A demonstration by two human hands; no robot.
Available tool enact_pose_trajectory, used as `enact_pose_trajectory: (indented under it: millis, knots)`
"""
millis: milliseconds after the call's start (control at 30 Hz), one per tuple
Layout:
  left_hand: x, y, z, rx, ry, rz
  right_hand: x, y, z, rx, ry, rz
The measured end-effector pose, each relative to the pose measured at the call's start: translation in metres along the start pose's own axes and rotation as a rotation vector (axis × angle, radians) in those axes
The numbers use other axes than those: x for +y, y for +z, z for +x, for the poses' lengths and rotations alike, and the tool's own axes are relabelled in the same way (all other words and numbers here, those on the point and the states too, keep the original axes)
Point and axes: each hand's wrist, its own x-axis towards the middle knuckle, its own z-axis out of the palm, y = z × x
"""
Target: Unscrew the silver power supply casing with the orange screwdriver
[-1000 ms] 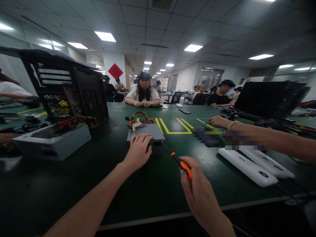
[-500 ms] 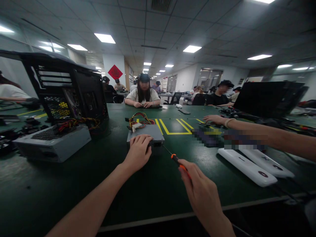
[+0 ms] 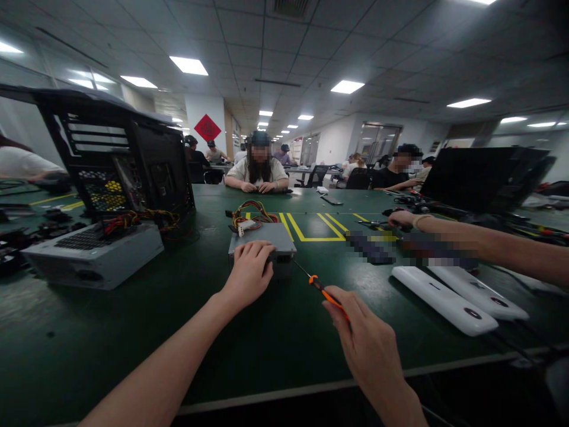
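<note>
The grey power supply (image 3: pixel 276 238) lies under and just ahead of the left hand (image 3: pixel 249 274), draped over its near edge; whether it clasps, I cannot tell. The nearer right hand (image 3: pixel 368 335) grips the screwdriver (image 3: pixel 317 283), its long axis slanting forward-left toward the box's near right corner.

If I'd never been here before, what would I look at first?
Probably the orange and black screwdriver in the right hand, pointing at the grey box under the left hand. Left of them stands a big black computer case; a red diamond hangs on the white wall behind.
</note>
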Motion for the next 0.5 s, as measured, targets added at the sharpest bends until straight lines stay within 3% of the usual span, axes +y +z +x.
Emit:
enact_pose_trajectory:
  millis: [167, 367, 500]
  knots:
    - [0.0, -0.001, 0.0, -0.004, 0.001, -0.001, -0.006, -0.006, 0.0, -0.115, 0.035, 0.048]
    - [0.0, -0.001, 0.0, 0.004, 0.003, -0.004, -0.009, -0.001, -0.001, -0.064, -0.053, 0.052]
    - [0.0, -0.001, -0.001, -0.005, 0.002, -0.001, -0.002, 0.0, -0.001, -0.069, -0.012, -0.001]
